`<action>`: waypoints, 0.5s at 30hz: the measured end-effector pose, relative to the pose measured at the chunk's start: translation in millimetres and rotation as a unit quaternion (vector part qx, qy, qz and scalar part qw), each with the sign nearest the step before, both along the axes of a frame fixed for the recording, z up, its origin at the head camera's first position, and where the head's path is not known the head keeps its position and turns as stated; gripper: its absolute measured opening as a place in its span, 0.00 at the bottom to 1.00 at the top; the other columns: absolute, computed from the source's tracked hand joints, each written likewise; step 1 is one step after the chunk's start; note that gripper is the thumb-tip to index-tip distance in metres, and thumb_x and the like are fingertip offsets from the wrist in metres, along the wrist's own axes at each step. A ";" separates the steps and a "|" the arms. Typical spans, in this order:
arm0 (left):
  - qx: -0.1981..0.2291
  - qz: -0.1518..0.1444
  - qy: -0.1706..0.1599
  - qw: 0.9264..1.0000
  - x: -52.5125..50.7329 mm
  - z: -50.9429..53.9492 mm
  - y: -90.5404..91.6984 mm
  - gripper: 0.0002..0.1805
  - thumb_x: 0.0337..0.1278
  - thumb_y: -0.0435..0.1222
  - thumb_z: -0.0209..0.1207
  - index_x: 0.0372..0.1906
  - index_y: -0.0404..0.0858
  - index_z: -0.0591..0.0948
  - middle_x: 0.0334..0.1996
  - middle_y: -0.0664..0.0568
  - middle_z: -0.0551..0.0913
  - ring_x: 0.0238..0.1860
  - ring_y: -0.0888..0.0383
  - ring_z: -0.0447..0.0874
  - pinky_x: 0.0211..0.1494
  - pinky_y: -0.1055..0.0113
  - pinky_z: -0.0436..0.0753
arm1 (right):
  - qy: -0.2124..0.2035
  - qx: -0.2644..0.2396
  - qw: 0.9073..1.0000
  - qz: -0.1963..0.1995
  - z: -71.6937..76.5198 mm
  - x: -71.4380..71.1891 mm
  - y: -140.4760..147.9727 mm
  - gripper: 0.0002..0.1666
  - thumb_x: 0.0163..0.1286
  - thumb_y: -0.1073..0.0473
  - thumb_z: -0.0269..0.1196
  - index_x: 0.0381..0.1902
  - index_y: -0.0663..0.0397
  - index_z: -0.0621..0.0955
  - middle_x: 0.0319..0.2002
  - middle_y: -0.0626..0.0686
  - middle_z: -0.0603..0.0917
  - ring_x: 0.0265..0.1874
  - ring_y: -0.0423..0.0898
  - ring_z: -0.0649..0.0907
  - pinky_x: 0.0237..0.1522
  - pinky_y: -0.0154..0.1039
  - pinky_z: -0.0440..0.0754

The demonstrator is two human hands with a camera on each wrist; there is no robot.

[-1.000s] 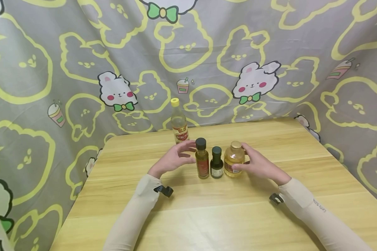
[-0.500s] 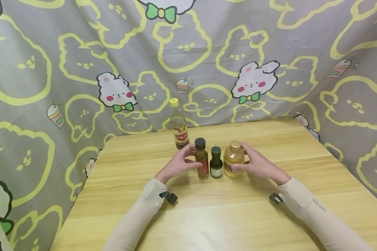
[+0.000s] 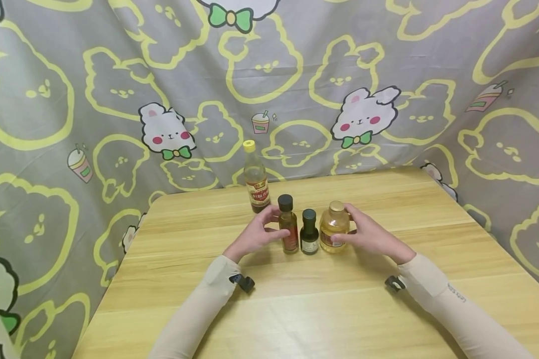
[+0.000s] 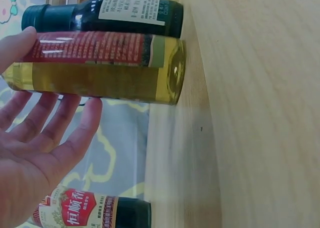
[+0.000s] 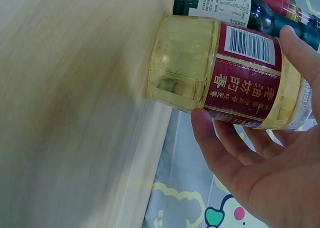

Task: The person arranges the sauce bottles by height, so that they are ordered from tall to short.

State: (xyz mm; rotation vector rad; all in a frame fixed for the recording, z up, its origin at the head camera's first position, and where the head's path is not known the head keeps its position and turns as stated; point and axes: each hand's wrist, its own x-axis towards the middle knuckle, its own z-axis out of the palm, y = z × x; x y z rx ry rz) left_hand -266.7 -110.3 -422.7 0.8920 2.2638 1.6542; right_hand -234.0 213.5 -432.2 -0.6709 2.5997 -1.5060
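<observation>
My left hand [image 3: 256, 234] holds the tall black-capped oil bottle [image 3: 290, 238] between thumb and fingers. Its red label [image 4: 90, 47] and yellow-brown contents show in the left wrist view. Around the squat, wide oil bottle [image 3: 334, 227] my right hand [image 3: 370, 234] has its thumb in front and fingers behind. That bottle holds pale golden oil and bears a dark red label [image 5: 245, 75]. A small dark green bottle [image 3: 309, 238] with a white label stands between the two, touched by neither hand as far as I can see.
A taller vinegar bottle [image 3: 257, 187] with a yellow cap and red label stands behind my left hand. All the bottles are on a wooden table [image 3: 296, 309]. A patterned grey curtain [image 3: 296, 75] hangs along the table's back and sides.
My left hand has moved right and taken hold of the tall oil bottle, which now sits very slightly higher in the head view. The right hand has stayed on the wide bottle.
</observation>
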 end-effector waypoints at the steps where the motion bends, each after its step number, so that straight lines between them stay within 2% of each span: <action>1: 0.000 0.003 0.001 1.000 -2.7 -4.0 -0.3 0.27 0.58 0.33 0.68 0.62 0.38 0.72 0.57 0.44 0.74 0.59 0.48 0.74 0.54 0.56 0.80 | -0.001 -0.001 1.000 0.000 0.4 0.3 -0.1 0.48 0.57 0.51 0.74 0.69 0.55 0.63 0.58 0.59 0.75 0.61 0.60 0.72 0.47 0.41 0.83; 2: 0.001 0.006 0.004 1.000 -5.4 -7.9 -0.5 0.28 0.58 0.34 0.68 0.62 0.39 0.72 0.57 0.44 0.74 0.59 0.48 0.74 0.54 0.56 0.80 | -0.001 -0.002 1.000 0.000 0.6 0.6 -0.4 0.48 0.57 0.51 0.74 0.69 0.55 0.63 0.58 0.59 0.75 0.61 0.61 0.72 0.47 0.42 0.83; 6: 0.002 0.034 0.015 0.999 -6.9 -9.4 0.2 0.27 0.57 0.37 0.69 0.61 0.42 0.73 0.55 0.47 0.75 0.57 0.49 0.75 0.54 0.58 0.80 | 0.000 -0.004 1.000 -0.002 2.8 2.0 -1.1 0.48 0.58 0.54 0.74 0.70 0.56 0.62 0.59 0.60 0.75 0.62 0.61 0.72 0.47 0.44 0.83; 15: -0.017 0.128 0.060 0.990 -7.1 -9.0 8.3 0.27 0.57 0.42 0.69 0.60 0.43 0.74 0.55 0.50 0.79 0.56 0.51 0.78 0.50 0.58 0.82 | -0.006 -0.008 1.000 0.000 4.1 2.2 -2.2 0.47 0.58 0.54 0.74 0.69 0.56 0.63 0.59 0.60 0.75 0.62 0.61 0.71 0.48 0.44 0.83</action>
